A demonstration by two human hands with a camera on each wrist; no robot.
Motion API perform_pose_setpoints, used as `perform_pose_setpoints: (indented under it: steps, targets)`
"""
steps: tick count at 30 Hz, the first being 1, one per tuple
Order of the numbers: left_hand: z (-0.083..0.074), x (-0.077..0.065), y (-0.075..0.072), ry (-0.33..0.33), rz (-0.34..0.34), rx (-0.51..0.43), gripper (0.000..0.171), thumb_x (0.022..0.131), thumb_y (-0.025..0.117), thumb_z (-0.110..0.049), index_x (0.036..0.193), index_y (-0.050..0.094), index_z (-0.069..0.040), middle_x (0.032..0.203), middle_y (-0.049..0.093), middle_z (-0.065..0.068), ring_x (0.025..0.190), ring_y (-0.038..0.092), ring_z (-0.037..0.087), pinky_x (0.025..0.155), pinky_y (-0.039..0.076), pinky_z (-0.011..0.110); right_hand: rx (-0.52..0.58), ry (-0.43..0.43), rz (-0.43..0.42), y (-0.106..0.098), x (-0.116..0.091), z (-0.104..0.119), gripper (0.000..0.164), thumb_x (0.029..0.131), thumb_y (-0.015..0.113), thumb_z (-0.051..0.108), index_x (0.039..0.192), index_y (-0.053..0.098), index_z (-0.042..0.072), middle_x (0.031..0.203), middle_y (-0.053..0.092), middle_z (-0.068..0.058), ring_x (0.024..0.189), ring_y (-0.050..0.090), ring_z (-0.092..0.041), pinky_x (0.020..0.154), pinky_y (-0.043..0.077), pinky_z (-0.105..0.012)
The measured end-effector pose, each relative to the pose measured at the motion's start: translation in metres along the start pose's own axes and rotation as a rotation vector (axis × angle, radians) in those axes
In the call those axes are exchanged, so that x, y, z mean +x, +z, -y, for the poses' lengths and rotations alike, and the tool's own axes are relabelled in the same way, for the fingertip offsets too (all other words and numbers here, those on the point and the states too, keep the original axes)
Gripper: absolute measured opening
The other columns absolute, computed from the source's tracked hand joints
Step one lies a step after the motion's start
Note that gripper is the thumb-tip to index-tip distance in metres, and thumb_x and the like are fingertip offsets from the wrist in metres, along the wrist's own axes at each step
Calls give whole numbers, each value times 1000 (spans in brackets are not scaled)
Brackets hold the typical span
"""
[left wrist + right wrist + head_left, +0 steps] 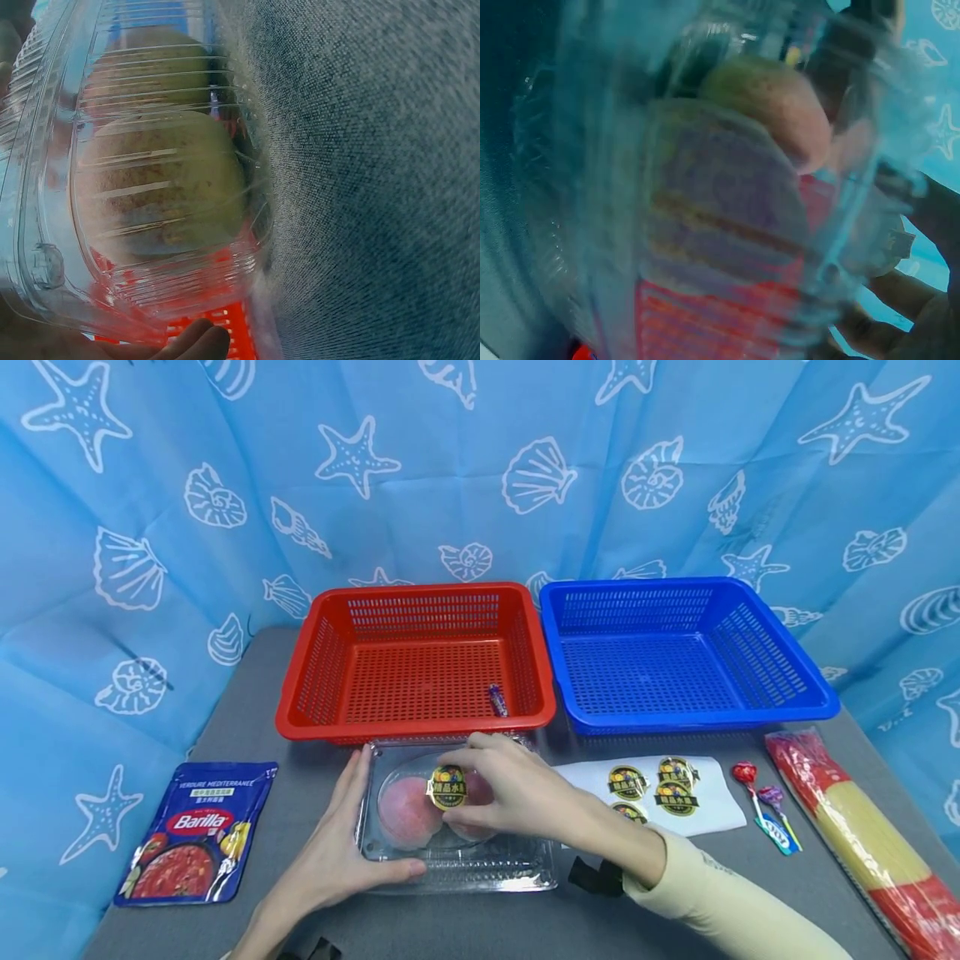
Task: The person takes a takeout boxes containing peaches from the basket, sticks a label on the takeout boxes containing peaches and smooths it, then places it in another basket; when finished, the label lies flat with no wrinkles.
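Note:
A clear plastic clamshell box point(487, 868) lies on the grey table with two pinkish peaches point(408, 814) showing through its lid. My left hand point(337, 843) rests against the box's left side, fingers straight along the edge, thumb stretched over the front left corner. Over the lid, my right hand point(510, 785) pinches a round black-and-gold sticker point(448, 787) between thumb and fingers. Whether the sticker touches the lid cannot be told. In the left wrist view the peaches point(165, 184) appear through the ribbed side wall; the right wrist view is blurred.
Behind the box stand a red basket point(412, 731) holding a battery point(498, 700), and a blue basket point(697, 720). At right lie a sticker sheet point(720, 802), two lollipops point(744, 772) and a spaghetti pack point(862, 827). A Barilla pouch point(198, 835) lies at left.

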State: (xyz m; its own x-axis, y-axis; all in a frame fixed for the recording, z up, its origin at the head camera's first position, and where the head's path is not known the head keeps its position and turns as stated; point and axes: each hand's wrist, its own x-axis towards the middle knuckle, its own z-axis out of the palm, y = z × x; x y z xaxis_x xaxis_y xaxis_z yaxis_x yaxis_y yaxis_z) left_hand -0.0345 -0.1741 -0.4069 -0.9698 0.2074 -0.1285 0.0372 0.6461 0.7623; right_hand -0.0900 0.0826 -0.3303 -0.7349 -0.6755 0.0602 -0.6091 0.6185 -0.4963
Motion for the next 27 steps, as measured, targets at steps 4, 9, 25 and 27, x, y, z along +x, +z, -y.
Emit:
perform_pose_setpoints:
  steps: [4, 9, 25, 27]
  targets:
    - [-1, 0, 0, -12, 10, 1, 140, 67, 91, -51, 164, -9, -35, 173, -5, 20, 155, 8, 54, 112, 26, 80, -19, 19, 25, 6, 7, 2, 55, 81, 86, 35, 129, 71, 13, 99, 65, 1, 83, 48, -10, 69, 39, -22]
    - [-2, 0, 0, -4, 1, 0, 140, 67, 92, -49, 164, -8, -34, 172, -4, 21, 155, 10, 54, 111, 28, 79, -46, 35, 27, 10, 11, 2, 56, 79, 87, 40, 127, 72, 14, 101, 66, 0, 86, 47, -11, 72, 38, -24]
    - [-2, 0, 0, -4, 8, -11, 140, 67, 92, -48, 164, -9, -36, 172, -5, 22, 155, 9, 56, 111, 26, 81, -103, 44, 30, 14, 10, 0, 60, 80, 85, 44, 130, 71, 14, 103, 61, 0, 86, 43, -12, 73, 35, -23]
    - [-2, 1, -1, -3, 10, -16, 140, 68, 92, -47, 164, -9, -36, 172, -5, 22, 155, 8, 56, 111, 25, 81, -103, 43, 35, 14, 10, 0, 60, 81, 85, 44, 131, 70, 14, 103, 60, 0, 86, 43, -12, 73, 34, -23]
